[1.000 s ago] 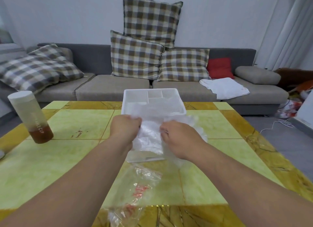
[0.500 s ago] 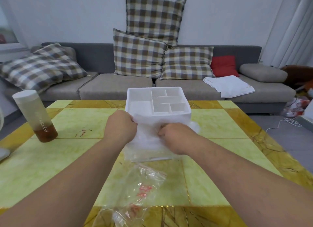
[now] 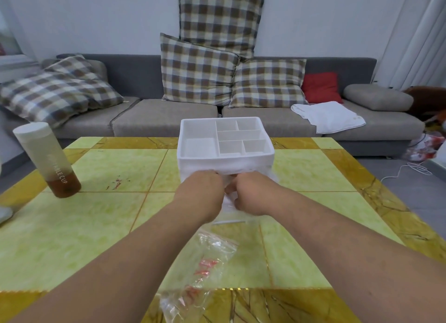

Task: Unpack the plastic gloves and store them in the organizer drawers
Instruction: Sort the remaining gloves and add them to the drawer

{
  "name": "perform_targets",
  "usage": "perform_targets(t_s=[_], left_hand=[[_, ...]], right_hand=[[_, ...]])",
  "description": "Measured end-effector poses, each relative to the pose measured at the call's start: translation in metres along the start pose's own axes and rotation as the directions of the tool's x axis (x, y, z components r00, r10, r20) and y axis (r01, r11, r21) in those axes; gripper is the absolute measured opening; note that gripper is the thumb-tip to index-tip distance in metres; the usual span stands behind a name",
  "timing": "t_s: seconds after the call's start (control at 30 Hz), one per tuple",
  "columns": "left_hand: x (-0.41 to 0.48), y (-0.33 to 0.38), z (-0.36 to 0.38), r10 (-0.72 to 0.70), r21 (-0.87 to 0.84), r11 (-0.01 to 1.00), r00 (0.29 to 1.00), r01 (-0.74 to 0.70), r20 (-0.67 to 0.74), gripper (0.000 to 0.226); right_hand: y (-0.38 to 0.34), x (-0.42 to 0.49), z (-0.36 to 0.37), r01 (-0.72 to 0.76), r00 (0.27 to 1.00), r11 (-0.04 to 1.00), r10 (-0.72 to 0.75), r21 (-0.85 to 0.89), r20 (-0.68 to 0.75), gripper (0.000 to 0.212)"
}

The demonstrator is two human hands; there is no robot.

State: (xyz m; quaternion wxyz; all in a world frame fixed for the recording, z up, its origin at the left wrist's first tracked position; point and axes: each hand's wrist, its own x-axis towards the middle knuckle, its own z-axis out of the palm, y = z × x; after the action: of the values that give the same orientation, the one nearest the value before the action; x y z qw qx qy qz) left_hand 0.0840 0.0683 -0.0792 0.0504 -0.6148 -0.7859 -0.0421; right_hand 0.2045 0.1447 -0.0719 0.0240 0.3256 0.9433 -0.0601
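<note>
A white organizer (image 3: 193,153) with several top compartments stands at the table's far middle. Its lower drawer (image 3: 229,220) is pulled out toward me. My left hand (image 3: 200,194) and my right hand (image 3: 253,194) sit close together over the drawer, both gripping a wad of thin clear plastic gloves (image 3: 229,205) pressed down into it. Most of the wad is hidden under my hands. The empty clear packaging bag (image 3: 205,274) with red print lies crumpled on the table near me.
A bottle (image 3: 47,159) with brown liquid at its bottom stands at the table's left. The yellow-green tiled table (image 3: 96,226) stretches around. Behind it is a grey sofa (image 3: 144,115) with checked cushions and a white cloth (image 3: 328,116).
My hands have drawn closer together and lowered the bundle of gloves from above the organizer's front down into the open drawer. The gloves are now bunched smaller.
</note>
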Motion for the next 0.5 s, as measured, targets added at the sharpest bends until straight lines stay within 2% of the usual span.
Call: perform_targets(t_s=[0.13,0.23,0.33,0.43,0.5], left_hand=[[0.004,0.002,0.002,-0.022,-0.032,0.999,0.999,0.023,0.035,0.042],[0.005,0.003,-0.001,-0.013,0.011,1.0,0.995,0.012,0.098,0.048],[0.007,0.001,-0.004,-0.014,0.028,1.0,0.985,0.009,0.171,0.051],[0.012,-0.001,-0.005,-0.028,0.027,0.999,0.964,0.022,0.265,0.067],[0.018,-0.001,-0.005,-0.041,0.036,0.999,0.947,0.031,0.318,0.078]], right_hand=[[0.002,0.001,0.0,0.021,1.0,0.997,-0.021,-0.068,0.002,0.029],[0.004,0.005,0.003,-0.017,1.0,1.0,0.017,0.015,0.007,0.032],[0.003,0.004,0.001,-0.092,0.995,0.99,0.086,0.111,0.058,0.046],[0.001,0.004,-0.002,-0.122,0.99,0.983,0.111,0.14,0.083,0.061],[0.001,0.006,-0.006,-0.143,0.987,0.979,0.131,0.142,0.088,0.06]])
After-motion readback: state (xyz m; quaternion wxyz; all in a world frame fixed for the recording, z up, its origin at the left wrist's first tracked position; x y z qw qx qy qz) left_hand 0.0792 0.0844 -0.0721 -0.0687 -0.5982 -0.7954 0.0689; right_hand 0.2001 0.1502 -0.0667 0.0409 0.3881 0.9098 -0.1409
